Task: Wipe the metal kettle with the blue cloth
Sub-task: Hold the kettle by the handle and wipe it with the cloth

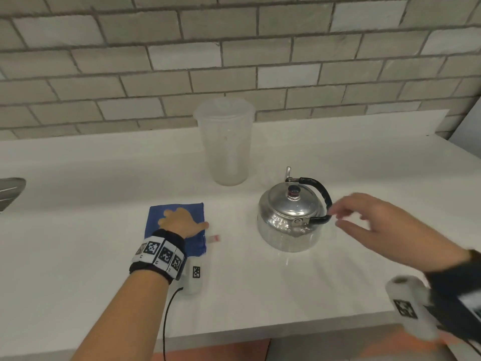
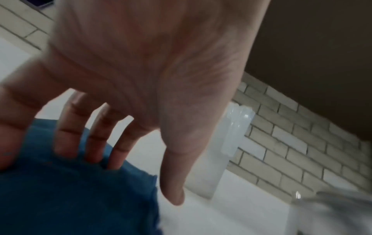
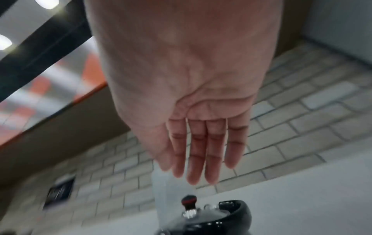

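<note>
The blue cloth (image 1: 192, 213) (image 2: 70, 195) lies flat on the white counter (image 1: 260, 287), left of centre. My left hand (image 1: 179, 221) (image 2: 124, 143) rests on it with straight, spread fingers, the thumb off its right edge. The shiny metal kettle (image 1: 289, 225) with a black handle (image 1: 324, 196) (image 3: 239, 213) and a dark lid knob (image 1: 293, 190) (image 3: 189, 202) stands right of centre. My right hand (image 1: 343, 217) (image 3: 201, 151) hovers open just right of the handle, fingers straight, holding nothing.
A tall translucent plastic jug (image 1: 225, 142) (image 2: 229, 138) stands behind, between cloth and kettle. A small red-and-white label (image 1: 214, 238) lies by the cloth's right edge. A metal object (image 1: 10, 191) shows at the far left. A brick wall (image 1: 234, 61) backs the counter.
</note>
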### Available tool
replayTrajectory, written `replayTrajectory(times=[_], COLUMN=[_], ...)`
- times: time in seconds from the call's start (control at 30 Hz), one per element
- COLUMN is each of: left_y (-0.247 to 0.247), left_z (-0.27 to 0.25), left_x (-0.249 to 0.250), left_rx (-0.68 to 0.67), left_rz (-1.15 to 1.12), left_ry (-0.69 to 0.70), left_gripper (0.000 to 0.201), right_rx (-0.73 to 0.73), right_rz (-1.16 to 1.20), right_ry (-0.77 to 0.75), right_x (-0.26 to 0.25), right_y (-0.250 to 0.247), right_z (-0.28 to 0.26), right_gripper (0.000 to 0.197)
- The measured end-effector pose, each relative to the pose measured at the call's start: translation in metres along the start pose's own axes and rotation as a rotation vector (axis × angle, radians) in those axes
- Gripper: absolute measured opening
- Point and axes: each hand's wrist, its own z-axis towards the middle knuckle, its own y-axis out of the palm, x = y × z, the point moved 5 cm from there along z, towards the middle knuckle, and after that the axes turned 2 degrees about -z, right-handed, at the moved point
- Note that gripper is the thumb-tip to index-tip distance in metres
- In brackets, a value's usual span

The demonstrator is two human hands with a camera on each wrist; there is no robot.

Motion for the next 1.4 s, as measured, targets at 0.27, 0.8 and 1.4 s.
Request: replayTrajectory(times=[0.27, 0.8, 1.4], left_y=[-0.007, -0.069, 0.039], left_z=[0.006, -0.074, -0.042], left_x=[-0.005, 0.074, 0.126], left_rx=[0.053, -0.079, -0.377], left_rz=[-0.04, -1.393, -1.59], left_ry=[0.086, 0.339, 0.17], left_gripper=[0.039, 0.006, 0.033], right_rx=[-0.237, -0.396, -0.238], right_rz=[-0.52, -0.811, -0.465], right_ry=[-0.04, -0.358, -0.577], right_x=[0.009, -0.017, -0.022], right_y=[0.045, 0.025, 0.035], right_z=[0.067, 0.101, 0.127], right_gripper=[0.021, 0.014, 0.035])
